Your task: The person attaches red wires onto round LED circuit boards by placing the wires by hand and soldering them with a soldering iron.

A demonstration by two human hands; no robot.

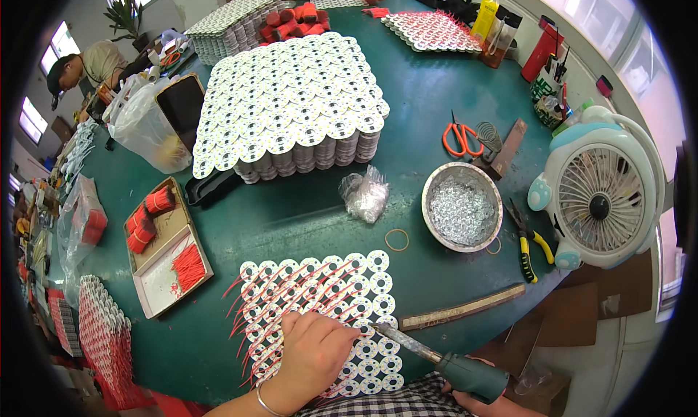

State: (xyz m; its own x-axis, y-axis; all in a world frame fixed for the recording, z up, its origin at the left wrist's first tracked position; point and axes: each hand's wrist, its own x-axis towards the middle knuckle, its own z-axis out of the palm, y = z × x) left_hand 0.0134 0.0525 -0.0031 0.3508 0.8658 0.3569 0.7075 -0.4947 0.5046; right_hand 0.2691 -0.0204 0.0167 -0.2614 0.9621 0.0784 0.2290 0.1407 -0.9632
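A sheet of round white circuit boards (378, 282), joined in rows, lies in front of me with thin red wires (251, 271) slanting across it. Over its lower middle, my left hand (316, 351) is closed in a pinch at a red wire, most of which the fingers hide. My right hand (465, 401) grips a soldering iron (476, 377) by its green handle, which covers much of the hand. The iron's tip touches or hovers just above a board beside my left fingertips; I cannot tell which.
A metal bowl (427, 217) of silvery bits, pliers (542, 246), scissors (458, 141) and a fan (607, 199) stand right. A wooden strip (465, 306) lies near the sheet. Tall board stacks (291, 90) rise ahead; a wire box (156, 282) sits left. People work beyond.
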